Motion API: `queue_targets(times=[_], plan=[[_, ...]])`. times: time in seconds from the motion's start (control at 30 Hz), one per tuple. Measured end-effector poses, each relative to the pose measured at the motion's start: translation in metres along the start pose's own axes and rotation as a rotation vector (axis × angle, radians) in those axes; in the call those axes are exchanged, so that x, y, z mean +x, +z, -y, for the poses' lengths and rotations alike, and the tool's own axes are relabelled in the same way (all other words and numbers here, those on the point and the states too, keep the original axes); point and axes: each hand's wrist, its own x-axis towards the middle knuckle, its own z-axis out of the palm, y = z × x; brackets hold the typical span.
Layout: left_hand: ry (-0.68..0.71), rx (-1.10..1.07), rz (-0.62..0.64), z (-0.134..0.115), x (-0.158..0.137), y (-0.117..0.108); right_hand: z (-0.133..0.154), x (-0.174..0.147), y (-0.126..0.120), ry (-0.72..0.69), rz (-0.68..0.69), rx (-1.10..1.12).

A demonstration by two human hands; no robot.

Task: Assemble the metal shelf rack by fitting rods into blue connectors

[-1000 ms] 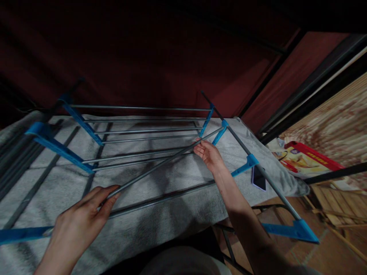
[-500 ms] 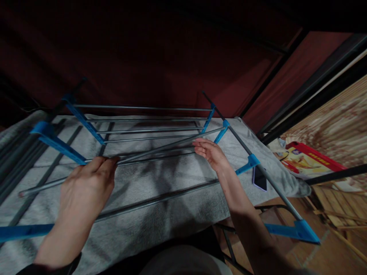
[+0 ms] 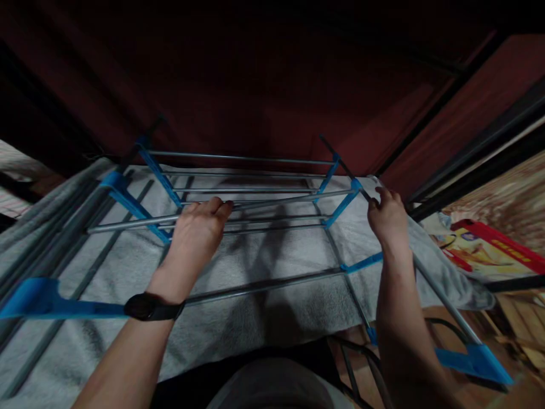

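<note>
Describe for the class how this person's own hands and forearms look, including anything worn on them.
The left hand and right hand are bare, without gloves. A black watch with a rounded dark face and dark strap circles the left wrist; none shows on the right. No sleeve covers either wrist; the right arm falls into shadow near the picture's bottom edge.

Dim light — dk red backdrop (image 3: 272, 96), blk bar (image 3: 489, 167) upper R, brn flr (image 3: 528, 393) lower R.

Rods (image 3: 293, 199) look smooth metal, brackets (image 3: 36, 301) plastic.
</note>
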Motion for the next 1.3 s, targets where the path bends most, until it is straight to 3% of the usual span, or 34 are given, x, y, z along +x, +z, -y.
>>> queue_targets(times=[0.13, 0.2, 0.7, 1.3], plan=[[0.016, -0.054, 0.040, -0.015, 0.004, -0.002, 0.003, 0.000, 0.000, 0.079, 0.279, -0.206], [0.014, -0.051, 0.063, -0.022, 0.008, -0.004, 0.004, 0.000, 0.002, 0.101, 0.322, -0.290], [0.010, -0.088, 0.058, -0.014, 0.029, 0.026, -0.002, -0.007, 0.012, 0.032, 0.272, -0.402], [-0.009, -0.108, 0.056, -0.010, 0.044, 0.032, -0.006, -0.008, 0.018, 0.031, 0.246, -0.408]])
